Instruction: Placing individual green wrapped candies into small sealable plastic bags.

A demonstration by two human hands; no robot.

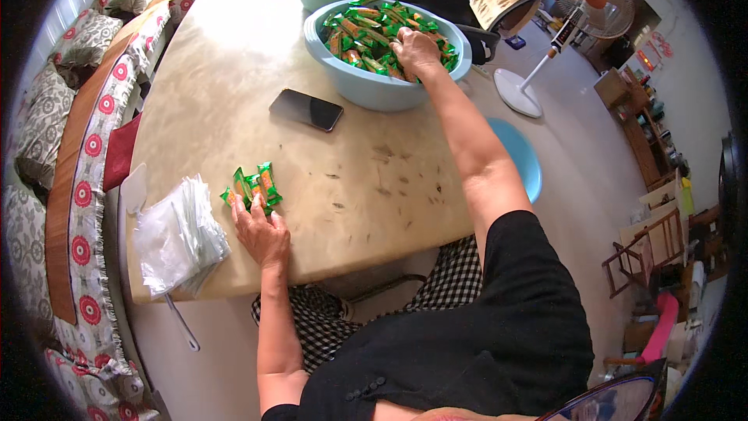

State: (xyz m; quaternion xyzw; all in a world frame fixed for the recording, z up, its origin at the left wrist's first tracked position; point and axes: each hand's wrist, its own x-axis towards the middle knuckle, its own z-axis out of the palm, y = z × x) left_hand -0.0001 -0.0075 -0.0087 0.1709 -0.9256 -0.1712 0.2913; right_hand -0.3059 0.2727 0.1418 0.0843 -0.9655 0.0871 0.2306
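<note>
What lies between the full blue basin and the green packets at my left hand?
The head view shows a dark phone on the table between the basin and those packets.

Black phone (306, 110), standing fan (570, 30), patterned cushions (50, 129)

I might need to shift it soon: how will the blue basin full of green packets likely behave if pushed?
The basin probably feels weighty, being full of packets. It seems unlikely to tip, since it is broad and rests on the table. A sharp shove might spill the packets, which are loosely heaped.
</note>
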